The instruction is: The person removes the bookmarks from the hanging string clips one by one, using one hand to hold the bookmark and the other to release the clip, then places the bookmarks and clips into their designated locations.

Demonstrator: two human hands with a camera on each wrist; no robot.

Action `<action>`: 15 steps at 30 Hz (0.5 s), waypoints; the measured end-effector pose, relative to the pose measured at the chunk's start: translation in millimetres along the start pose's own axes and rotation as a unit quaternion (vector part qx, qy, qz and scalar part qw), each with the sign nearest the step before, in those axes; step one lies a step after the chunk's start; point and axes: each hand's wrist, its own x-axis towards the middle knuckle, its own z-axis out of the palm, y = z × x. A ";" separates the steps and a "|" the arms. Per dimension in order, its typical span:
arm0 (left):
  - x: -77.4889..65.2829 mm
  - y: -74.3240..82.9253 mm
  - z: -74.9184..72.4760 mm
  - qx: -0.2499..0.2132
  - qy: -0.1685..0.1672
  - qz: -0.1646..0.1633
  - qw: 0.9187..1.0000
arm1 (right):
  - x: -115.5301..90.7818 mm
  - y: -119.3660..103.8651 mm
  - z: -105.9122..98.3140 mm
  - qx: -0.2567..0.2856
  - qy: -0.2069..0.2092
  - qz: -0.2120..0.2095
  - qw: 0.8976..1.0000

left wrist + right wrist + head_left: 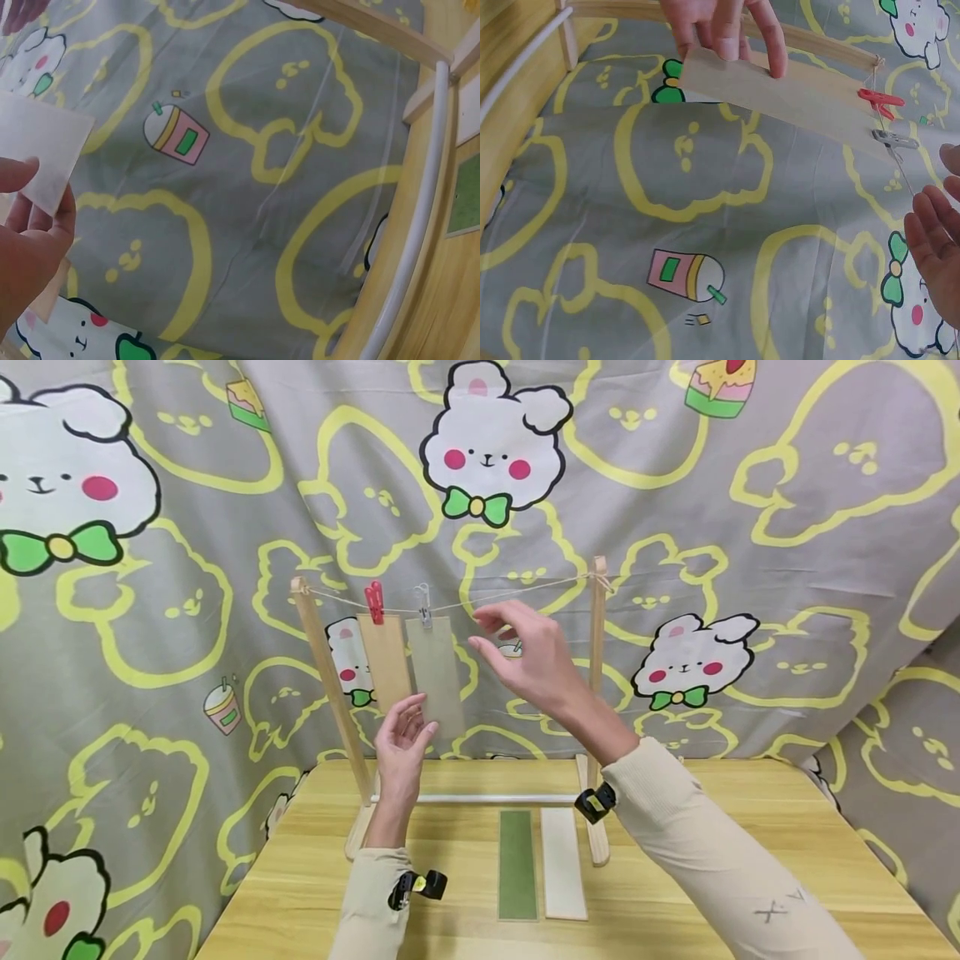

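A greyish strip [437,672] hangs from a cord [498,596], held at its top by a clear grey clothespin [425,610]. My left hand [400,747] pinches this strip low on its left edge, the thumb on its face in the left wrist view. Left of it hangs a tan strip [384,652] under a red clothespin [375,602]. My right hand [528,647], fingers apart and loosely bent, is raised just right of the grey clothespin beside the cord, with nothing in it.
The cord spans two wooden posts [597,635], joined low down by a white rod [487,798]. A green strip [517,864] and a white strip [564,864] lie side by side on the wooden table [675,877]. A patterned curtain [225,793] hangs behind.
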 end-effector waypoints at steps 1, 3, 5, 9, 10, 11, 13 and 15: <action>-0.7 0.3 -0.2 0.002 0.000 0.000 1.000 | 3.0 -0.4 1.2 -0.004 -0.001 -0.007 1.000; -1.6 0.7 -0.8 0.003 0.002 -0.001 1.000 | 7.9 -1.1 3.0 -0.016 -0.002 -0.022 1.000; -2.4 1.4 -1.2 0.000 0.001 -0.001 1.000 | 12.3 -1.8 4.3 -0.024 -0.002 -0.036 0.999; -3.2 2.6 -1.7 -0.006 -0.007 0.002 1.000 | 19.1 -2.4 5.5 -0.031 -0.003 -0.046 0.998; -3.3 2.8 -1.8 -0.008 -0.009 0.002 1.000 | 21.0 -2.4 5.8 -0.031 -0.004 -0.046 0.998; -3.4 3.0 -1.9 -0.009 -0.011 0.004 1.000 | 22.6 -2.7 6.2 -0.032 -0.007 -0.045 0.998; -3.5 3.6 -2.2 -0.010 -0.011 0.005 1.000 | 26.4 -2.9 7.1 -0.035 -0.014 -0.043 0.998; -3.8 4.1 -2.7 -0.010 -0.010 0.005 1.000 | 30.5 -3.7 8.6 -0.043 -0.022 -0.041 0.998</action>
